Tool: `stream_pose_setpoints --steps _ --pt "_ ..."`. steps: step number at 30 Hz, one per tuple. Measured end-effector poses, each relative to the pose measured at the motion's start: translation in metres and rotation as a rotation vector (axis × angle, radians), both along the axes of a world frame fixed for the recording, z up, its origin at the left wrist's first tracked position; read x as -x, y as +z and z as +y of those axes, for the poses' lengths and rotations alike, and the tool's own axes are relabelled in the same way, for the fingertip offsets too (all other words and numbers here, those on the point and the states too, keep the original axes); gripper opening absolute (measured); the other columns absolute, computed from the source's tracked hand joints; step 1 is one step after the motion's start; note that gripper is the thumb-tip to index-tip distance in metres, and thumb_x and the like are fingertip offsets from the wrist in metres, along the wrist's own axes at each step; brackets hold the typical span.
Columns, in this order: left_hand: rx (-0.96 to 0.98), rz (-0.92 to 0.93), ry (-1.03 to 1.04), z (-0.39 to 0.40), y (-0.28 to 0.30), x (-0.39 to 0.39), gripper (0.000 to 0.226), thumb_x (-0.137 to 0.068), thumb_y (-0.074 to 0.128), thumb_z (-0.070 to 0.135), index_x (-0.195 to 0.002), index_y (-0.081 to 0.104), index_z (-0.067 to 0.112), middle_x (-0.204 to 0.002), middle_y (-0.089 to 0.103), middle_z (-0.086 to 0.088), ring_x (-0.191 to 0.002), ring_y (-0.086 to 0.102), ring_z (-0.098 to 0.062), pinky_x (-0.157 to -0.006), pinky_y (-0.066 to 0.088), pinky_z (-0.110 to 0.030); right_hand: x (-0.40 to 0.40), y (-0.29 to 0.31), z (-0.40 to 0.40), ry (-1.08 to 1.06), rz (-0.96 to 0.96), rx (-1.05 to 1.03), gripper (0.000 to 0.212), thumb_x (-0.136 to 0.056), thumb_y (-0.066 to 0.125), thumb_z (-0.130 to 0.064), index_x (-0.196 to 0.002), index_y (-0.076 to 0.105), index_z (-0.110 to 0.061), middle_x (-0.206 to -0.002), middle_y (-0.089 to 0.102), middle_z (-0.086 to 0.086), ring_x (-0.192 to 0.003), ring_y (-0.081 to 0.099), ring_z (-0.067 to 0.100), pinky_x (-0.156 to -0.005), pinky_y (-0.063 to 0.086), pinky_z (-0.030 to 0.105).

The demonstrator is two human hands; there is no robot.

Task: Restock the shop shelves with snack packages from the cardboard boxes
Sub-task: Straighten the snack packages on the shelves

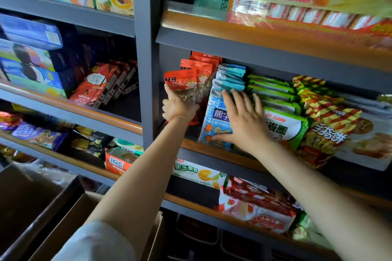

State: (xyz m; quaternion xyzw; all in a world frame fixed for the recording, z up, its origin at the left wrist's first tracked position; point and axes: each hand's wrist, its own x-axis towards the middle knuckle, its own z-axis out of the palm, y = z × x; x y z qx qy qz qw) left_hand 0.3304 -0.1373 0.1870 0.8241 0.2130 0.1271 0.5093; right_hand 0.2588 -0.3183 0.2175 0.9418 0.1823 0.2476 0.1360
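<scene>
Nearest, at seven o'clock, open cardboard boxes [63, 224] sit below the shelving, their contents hidden in shadow; farther in, the middle shelf [214, 151] holds rows of upright snack bags; the left hand [177, 107] grips a red snack bag [182, 83] from below at ten o'clock of the right hand [241, 122]; that hand lies flat, fingers spread, against a blue snack bag [216, 121] standing just right of the red row.

You're in a shop, grey metal shelves [233, 47] crammed with rows of snack packages [284, 127], open cardboard boxes [63, 224] below
</scene>
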Motion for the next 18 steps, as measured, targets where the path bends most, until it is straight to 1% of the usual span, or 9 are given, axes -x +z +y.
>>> stream_pose_setpoints --steps 1,3,5,6,9,11,14,16,18 --pt "-0.009 -0.029 -0.029 0.001 -0.002 -0.003 0.127 -0.073 0.086 0.036 -0.161 -0.005 0.027 -0.146 0.040 -0.020 -0.136 0.040 -0.038 -0.112 0.034 -0.050 -0.001 -0.001 0.000 0.000 -0.002 0.000 0.129 -0.061 0.052 -0.088 -0.156 0.020 -0.007 -0.156 0.034 0.020 -0.142 0.036 0.038 -0.119 0.015 0.057" --pt "-0.036 -0.148 -0.086 0.002 -0.005 -0.006 0.125 -0.073 0.086 0.031 -0.161 -0.002 0.028 -0.145 0.041 -0.018 -0.137 0.038 -0.038 -0.113 0.034 -0.049 -0.002 -0.002 -0.001 -0.002 0.000 -0.003 0.130 -0.060 0.053 -0.089 -0.156 0.019 -0.008 -0.156 0.034 0.019 -0.142 0.036 0.037 -0.119 0.015 0.057" --pt "-0.051 -0.238 -0.130 0.005 -0.007 -0.009 0.121 -0.074 0.085 0.031 -0.162 0.002 0.028 -0.148 0.042 -0.013 -0.139 0.037 -0.035 -0.115 0.032 -0.048 -0.003 -0.003 -0.002 0.000 -0.005 -0.005 0.130 -0.060 0.053 -0.089 -0.156 0.018 -0.008 -0.156 0.034 0.019 -0.142 0.036 0.037 -0.119 0.014 0.056" --pt "-0.060 -0.253 -0.148 0.006 -0.008 -0.012 0.120 -0.074 0.085 0.033 -0.162 0.002 0.030 -0.150 0.041 -0.010 -0.139 0.038 -0.033 -0.116 0.032 -0.049 -0.003 -0.003 -0.002 0.001 -0.006 -0.005 0.130 -0.060 0.053 -0.089 -0.156 0.019 -0.008 -0.156 0.034 0.019 -0.142 0.036 0.037 -0.119 0.015 0.056" --pt "-0.047 -0.198 -0.201 0.009 -0.009 -0.020 0.125 -0.073 0.087 0.043 -0.160 -0.002 0.037 -0.149 0.040 -0.009 -0.138 0.042 -0.032 -0.116 0.033 -0.053 -0.004 -0.003 -0.002 0.005 -0.013 -0.010 0.130 -0.060 0.053 -0.089 -0.156 0.019 -0.007 -0.157 0.032 0.019 -0.144 0.033 0.037 -0.118 0.014 0.057" --pt "-0.006 -0.173 -0.236 0.008 -0.009 -0.020 0.127 -0.071 0.087 0.050 -0.159 -0.004 0.040 -0.146 0.040 -0.011 -0.137 0.043 -0.034 -0.115 0.035 -0.054 -0.003 -0.004 -0.001 0.033 -0.058 -0.027 0.131 -0.059 0.059 -0.086 -0.156 0.021 -0.006 -0.159 0.027 0.020 -0.148 0.025 0.037 -0.118 0.015 0.059" --pt "0.007 -0.192 -0.229 0.005 -0.007 -0.019 0.118 -0.075 0.077 0.064 -0.159 -0.002 0.040 -0.148 0.041 -0.011 -0.137 0.043 -0.034 -0.116 0.031 -0.053 0.000 -0.004 0.003 0.131 -0.129 0.018 0.129 -0.062 0.067 -0.081 -0.157 0.018 -0.009 -0.162 0.019 0.020 -0.151 0.015 0.037 -0.119 0.013 0.061" --pt "0.055 -0.214 -0.228 0.004 -0.007 -0.020 0.110 -0.079 0.069 0.070 -0.159 0.000 0.041 -0.150 0.040 -0.011 -0.139 0.042 -0.034 -0.117 0.029 -0.055 0.001 -0.004 0.007 0.157 -0.125 0.052 0.125 -0.066 0.065 -0.080 -0.159 0.013 -0.014 -0.162 0.019 0.019 -0.151 0.015 0.036 -0.120 0.012 0.059" --pt "0.090 -0.220 -0.227 0.004 -0.008 -0.022 0.105 -0.081 0.065 0.073 -0.159 0.001 0.041 -0.151 0.040 -0.010 -0.139 0.043 -0.034 -0.117 0.029 -0.057 -0.002 -0.006 0.008 0.127 -0.101 0.056 0.124 -0.068 0.061 -0.082 -0.159 0.009 -0.017 -0.162 0.020 0.017 -0.151 0.018 0.035 -0.120 0.010 0.057"
